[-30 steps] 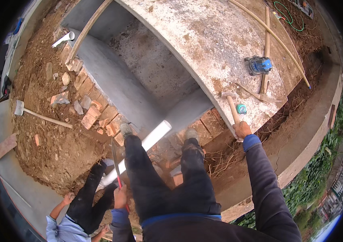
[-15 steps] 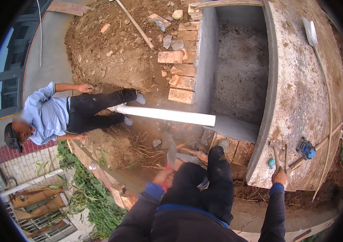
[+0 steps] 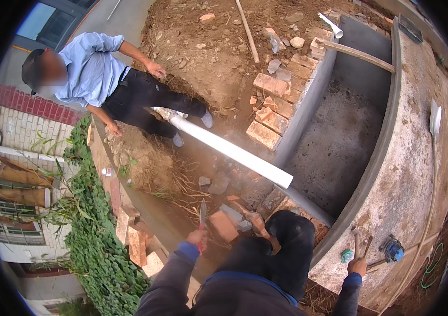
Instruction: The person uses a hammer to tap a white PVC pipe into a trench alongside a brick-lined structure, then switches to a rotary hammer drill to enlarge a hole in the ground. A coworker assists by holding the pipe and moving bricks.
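My left hand is closed on the red handle of a long flat-bladed tool, which points up and forward. My right hand is closed round the wooden handle of a hammer at the slab. Beside it lie a green tape measure, a blue-and-black tool and a wooden-handled pick, partly visible. A long white pipe extends from near the co-worker's feet toward the concrete pit. My bent legs show below the pipe's near end, among broken bricks.
A co-worker in a blue shirt stands at upper left on dug soil. Loose bricks edge the pit, which a wooden plank crosses. A long-handled shovel lies on the slab; ivy grows below the left ledge.
The view has swung left, bringing the co-worker fully into sight. My left hand and blade have shifted forward. My right hand stays closed on the hammer at the slab.
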`<state>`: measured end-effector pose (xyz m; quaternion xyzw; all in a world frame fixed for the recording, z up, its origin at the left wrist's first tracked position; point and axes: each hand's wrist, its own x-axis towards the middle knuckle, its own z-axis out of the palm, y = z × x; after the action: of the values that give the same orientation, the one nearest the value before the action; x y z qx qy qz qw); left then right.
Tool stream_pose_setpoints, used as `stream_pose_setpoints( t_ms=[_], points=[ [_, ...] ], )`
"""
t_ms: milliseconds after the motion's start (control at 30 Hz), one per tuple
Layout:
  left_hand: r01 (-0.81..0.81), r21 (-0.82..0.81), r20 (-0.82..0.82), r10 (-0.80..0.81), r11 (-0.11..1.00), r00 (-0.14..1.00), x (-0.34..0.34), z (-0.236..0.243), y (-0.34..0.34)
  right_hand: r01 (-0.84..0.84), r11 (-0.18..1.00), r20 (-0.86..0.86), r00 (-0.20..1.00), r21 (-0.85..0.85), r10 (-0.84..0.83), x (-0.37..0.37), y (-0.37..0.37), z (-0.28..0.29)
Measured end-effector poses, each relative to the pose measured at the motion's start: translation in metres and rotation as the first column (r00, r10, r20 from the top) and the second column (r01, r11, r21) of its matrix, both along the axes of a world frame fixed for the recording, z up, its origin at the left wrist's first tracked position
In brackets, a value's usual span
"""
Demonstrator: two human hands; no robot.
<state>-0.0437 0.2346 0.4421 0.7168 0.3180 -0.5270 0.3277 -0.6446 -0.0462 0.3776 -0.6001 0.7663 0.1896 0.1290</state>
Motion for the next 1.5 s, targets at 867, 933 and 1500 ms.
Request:
stream_pose_setpoints(
  t_ms=[867, 933, 1500],
  points=[
    [-0.029, 0.531, 0.628, -0.370, 0.847, 0.685, -0.193, 0.017, 0.222, 0.038, 0.986, -0.027, 0.999, 0.160, -0.034, -0.019, -0.043, -0.027],
    [-0.123, 0.523, 0.645, -0.297, 0.843, 0.704, -0.218, 0.029, 0.242, 0.013, 0.973, 0.022, 1.000, 0.231, -0.018, -0.031, -0.059, -0.040],
    [-0.239, 0.722, 0.579, -0.376, 0.649, 0.724, -0.361, -0.037, 0.373, -0.521, 0.807, 0.113, 0.852, 0.277, 0.511, -0.066, -0.048, -0.053]
  ],
)
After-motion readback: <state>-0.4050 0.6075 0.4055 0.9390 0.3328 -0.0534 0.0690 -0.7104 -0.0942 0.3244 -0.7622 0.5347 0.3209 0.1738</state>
